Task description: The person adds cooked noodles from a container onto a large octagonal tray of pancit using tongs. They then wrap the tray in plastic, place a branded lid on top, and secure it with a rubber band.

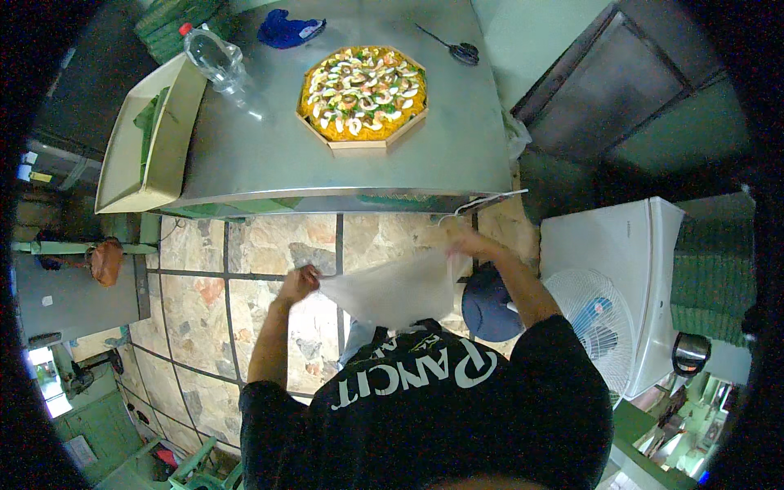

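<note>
while the octagonal food tray (359, 149) sits on the counter (245, 167), your left hand (302, 282) clamps one end of a whitish sheet (394, 290) in front of the counter and your right hand (467, 243), blurred and well apart, grips the other, probably to keep it spread.

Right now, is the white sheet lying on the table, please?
No, the left hand and right hand hold the white sheet away from the table.

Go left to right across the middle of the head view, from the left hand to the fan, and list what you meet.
Left hand → thin white sheet → right hand → white fan.
</note>
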Motion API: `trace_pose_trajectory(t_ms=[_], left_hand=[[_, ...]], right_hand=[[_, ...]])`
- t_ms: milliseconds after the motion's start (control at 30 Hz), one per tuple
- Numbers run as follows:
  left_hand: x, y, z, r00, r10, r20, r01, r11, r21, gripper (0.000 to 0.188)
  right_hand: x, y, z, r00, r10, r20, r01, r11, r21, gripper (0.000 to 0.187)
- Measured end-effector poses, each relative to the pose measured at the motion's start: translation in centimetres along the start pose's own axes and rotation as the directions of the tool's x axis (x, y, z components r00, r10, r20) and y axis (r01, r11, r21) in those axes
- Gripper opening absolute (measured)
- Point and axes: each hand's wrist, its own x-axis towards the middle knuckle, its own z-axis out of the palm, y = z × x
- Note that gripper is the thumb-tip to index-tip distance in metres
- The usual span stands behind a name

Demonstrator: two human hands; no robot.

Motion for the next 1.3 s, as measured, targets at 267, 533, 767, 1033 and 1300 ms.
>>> trace_pose_trajectory(t_ms=[267, 533, 767, 1033, 1300], left_hand=[[4.9, 10.8, -3.8, 0.972, 0.225, 0.071, -0.222, 0.974, -0.053, 0.009], [6.1, 10.0, -4.8, 0.989, 0.08, 0.121, -0.124, 0.897, 0.423, 0.02], [6.0, 3.3, -4.2, 0.996, -0.039, 0.081, -0.015, 0.812, 0.583, 0.03], [-2.7, -2.4, 3.1, 0.839, -0.259, 0.478, 0.021, 0.894, 0.447, 0.031], [2.6, 3.1, -9.5, 0.956, -0.172, 0.239, 0.262, 0.866, -0.426, 0.02]], right_hand=[[2.2, -14.4, 0.6, 0.982, -0.026, -0.188, -0.121, 0.679, -0.725, 0.056], [5.8, -12.1, 2.5, 0.967, 0.052, -0.248, -0.217, 0.673, -0.707, 0.022], [2.6, -9.7, -2.9, 0.954, 0.113, -0.278, -0.261, 0.769, -0.584, 0.028], [-3.2, -4.1, 5.6, 0.937, 0.344, 0.066, -0.19, 0.658, -0.729, 0.028], [-2.3, -8.4, -4.0, 0.971, 0.008, -0.241, -0.017, 0.999, -0.038, 0.023]])
